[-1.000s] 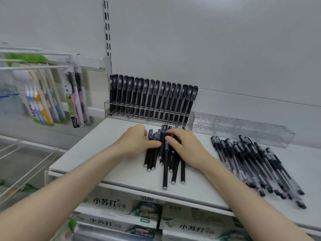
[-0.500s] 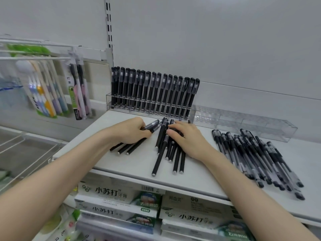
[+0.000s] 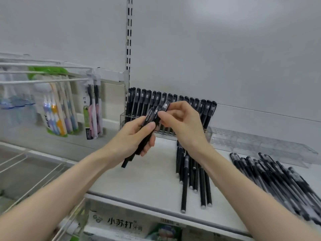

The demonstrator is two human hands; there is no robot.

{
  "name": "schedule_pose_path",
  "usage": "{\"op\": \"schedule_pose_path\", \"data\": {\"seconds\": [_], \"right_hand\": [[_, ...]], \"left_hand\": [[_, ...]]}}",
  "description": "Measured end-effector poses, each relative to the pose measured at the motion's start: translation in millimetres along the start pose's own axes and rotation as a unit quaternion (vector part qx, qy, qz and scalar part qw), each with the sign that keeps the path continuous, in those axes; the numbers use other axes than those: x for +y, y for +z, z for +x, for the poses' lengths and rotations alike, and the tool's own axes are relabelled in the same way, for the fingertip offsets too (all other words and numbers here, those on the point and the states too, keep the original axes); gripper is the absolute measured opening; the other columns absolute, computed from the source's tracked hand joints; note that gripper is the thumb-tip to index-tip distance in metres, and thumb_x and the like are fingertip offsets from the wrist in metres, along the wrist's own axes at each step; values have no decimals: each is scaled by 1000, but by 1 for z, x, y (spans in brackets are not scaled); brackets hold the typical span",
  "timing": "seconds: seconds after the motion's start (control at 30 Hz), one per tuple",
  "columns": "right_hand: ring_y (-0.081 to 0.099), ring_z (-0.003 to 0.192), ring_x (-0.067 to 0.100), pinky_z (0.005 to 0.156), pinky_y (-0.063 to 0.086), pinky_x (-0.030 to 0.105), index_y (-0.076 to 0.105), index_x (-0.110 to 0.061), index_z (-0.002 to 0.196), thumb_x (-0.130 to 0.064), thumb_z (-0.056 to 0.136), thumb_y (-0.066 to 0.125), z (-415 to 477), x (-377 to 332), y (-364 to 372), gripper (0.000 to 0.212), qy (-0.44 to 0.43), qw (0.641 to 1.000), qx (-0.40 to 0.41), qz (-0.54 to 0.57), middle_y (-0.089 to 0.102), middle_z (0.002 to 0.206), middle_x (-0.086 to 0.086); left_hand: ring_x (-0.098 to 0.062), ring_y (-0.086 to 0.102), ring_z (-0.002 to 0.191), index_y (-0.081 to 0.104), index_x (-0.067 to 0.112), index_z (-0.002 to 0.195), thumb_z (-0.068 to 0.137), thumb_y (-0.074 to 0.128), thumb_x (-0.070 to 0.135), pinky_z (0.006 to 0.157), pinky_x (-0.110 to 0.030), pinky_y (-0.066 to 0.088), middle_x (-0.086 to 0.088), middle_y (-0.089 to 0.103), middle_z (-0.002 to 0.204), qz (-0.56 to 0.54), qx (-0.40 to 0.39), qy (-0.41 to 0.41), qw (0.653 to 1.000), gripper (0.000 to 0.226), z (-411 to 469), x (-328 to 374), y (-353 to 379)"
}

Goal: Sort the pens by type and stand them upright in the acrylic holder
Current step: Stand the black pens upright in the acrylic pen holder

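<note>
My left hand (image 3: 133, 136) grips a small bunch of matte black pens (image 3: 152, 117), lifted above the white shelf (image 3: 152, 178) with caps up and to the right. My right hand (image 3: 182, 120) pinches the cap end of one pen in that bunch. Behind the hands, a row of black pens (image 3: 142, 101) stands upright in the clear acrylic holder (image 3: 260, 141), whose right half holds no pens. Several matte black pens (image 3: 192, 176) lie loose on the shelf under my right wrist. A second pile of clear-barrelled pens (image 3: 278, 178) lies at the right.
Packaged toothbrushes (image 3: 57, 110) hang from white wire hooks at the left. A wire basket (image 3: 26, 169) sits lower left. Boxed goods (image 3: 125, 225) fill the level under the shelf. The shelf's front edge runs close below my forearms.
My left hand has gathered a few black pens off the shelf and raised them. My right hand has left the loose pile and come up to pinch one pen's cap.
</note>
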State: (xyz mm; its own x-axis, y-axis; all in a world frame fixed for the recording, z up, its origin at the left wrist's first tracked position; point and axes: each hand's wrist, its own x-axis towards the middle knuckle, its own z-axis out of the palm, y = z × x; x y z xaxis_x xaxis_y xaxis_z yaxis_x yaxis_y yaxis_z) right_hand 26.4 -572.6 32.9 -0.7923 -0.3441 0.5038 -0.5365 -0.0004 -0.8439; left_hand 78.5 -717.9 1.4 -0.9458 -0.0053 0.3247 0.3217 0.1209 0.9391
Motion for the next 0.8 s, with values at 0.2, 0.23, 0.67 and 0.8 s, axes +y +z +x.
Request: {"op": "schedule_pose_path", "data": {"seconds": [0.2,0.23,0.67,0.8], "right_hand": [[70,83,20,75,57,26,53,-14,98,-14,85,70,37,5,36,21,14,997,62,35,69,90,13],[70,81,22,73,58,29,51,-14,95,-11,85,69,43,6,43,20,8,996,71,46,69,90,18],[65,68,19,72,57,41,51,-30,107,-13,84,72,104,23,89,36,-113,957,230,-137,61,73,1],[63,71,25,67,54,35,51,-34,104,-13,82,73,108,30,95,38,-127,955,213,-164,57,80,-4]], "left_hand": [[-23,53,48,48,9,97,98,41,30,43,-29,45,-8,57,64,-33,-32,-40,998,22,26,-12,-47],[-22,54,47,48,12,97,99,41,32,40,-27,43,-7,58,65,-21,-27,-41,999,21,30,-17,-54],[-6,30,43,54,20,97,98,41,26,40,-19,24,5,40,56,-149,88,89,981,15,60,-62,-92],[-8,29,43,55,19,96,93,43,33,40,-19,25,4,35,53,-154,96,116,977,19,57,-70,-88]]}}
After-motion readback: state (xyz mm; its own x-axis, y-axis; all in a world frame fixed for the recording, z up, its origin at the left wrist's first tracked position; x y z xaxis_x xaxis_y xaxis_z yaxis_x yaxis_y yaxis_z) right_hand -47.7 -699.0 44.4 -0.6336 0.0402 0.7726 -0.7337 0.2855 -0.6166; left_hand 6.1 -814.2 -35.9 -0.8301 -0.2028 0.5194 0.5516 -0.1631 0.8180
